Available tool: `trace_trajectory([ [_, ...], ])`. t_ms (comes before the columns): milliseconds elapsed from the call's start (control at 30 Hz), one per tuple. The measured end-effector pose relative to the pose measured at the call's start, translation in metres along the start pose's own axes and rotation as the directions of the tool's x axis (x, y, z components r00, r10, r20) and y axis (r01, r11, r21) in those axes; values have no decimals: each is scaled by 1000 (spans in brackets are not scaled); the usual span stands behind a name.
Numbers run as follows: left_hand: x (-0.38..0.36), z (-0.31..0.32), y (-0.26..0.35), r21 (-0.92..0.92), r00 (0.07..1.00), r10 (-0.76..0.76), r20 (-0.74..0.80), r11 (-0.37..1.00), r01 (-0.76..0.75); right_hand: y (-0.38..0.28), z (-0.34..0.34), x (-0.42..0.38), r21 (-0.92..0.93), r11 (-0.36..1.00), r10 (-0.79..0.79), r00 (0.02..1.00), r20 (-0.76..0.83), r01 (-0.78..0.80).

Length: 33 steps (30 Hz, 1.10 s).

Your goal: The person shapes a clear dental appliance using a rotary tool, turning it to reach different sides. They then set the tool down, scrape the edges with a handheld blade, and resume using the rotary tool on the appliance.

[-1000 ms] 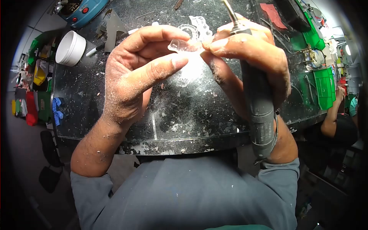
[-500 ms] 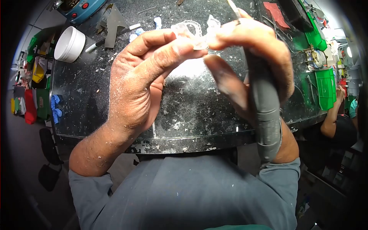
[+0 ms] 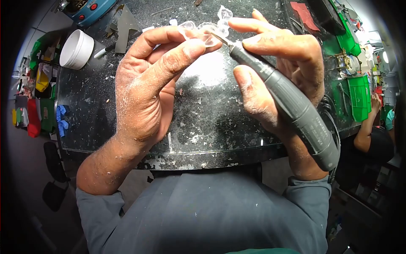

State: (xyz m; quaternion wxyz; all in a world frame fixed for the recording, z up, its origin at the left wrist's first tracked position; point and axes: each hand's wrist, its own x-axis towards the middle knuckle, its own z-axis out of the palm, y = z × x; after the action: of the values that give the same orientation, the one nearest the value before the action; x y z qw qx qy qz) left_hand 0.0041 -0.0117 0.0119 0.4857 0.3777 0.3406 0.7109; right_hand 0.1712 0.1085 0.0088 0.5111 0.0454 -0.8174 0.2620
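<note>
Between the thumb and fingers of my left hand (image 3: 146,82) is a clear plastic dental tray (image 3: 187,30), its curved, tooth-shaped rim rising toward the right. My right hand (image 3: 292,55) grips a dark grey rotary handpiece (image 3: 292,99), which slants from lower right to upper left. The handpiece's thin metal bit overlaps the near edge of the tray. My right fingers reach over the front of the tool, one fingertip right at the tray's right end, and the thumb lies along its lower side. White dust covers my left hand and forearm.
A white tub (image 3: 77,50) stands on the dusty black bench (image 3: 203,127), with a marker (image 3: 101,52) beside it. A blue machine (image 3: 91,10) is at the back left. Red sheet (image 3: 305,17) and green bins (image 3: 359,97) lie right. Another person's arm (image 3: 367,127) shows far right.
The handpiece has swung from nearly upright to a slant, bringing its bit down to the tray. My right fingers have shifted along it. The tray has turned and moved slightly left.
</note>
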Motion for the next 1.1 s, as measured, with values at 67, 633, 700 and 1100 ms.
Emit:
trace_trajectory([
  [67, 0, 2, 1, 8, 1000, -7, -12, 1000, 7, -9, -8, 5, -18, 998, 68, 996, 58, -67],
  [633, 3, -2, -3, 100, 993, 99, 56, 989, -104, -12, -2, 7, 24, 998, 65, 997, 30, -66],
  [700, 3, -2, -4, 97, 991, 115, 66, 988, -121, -12, 0, 6, 35, 998, 60, 998, 10, -60],
  [1100, 5, -5, -3, 177, 973, 212, 95, 958, -226, 17, 18, -2, 110, 970, -195, 961, -194, 219],
])
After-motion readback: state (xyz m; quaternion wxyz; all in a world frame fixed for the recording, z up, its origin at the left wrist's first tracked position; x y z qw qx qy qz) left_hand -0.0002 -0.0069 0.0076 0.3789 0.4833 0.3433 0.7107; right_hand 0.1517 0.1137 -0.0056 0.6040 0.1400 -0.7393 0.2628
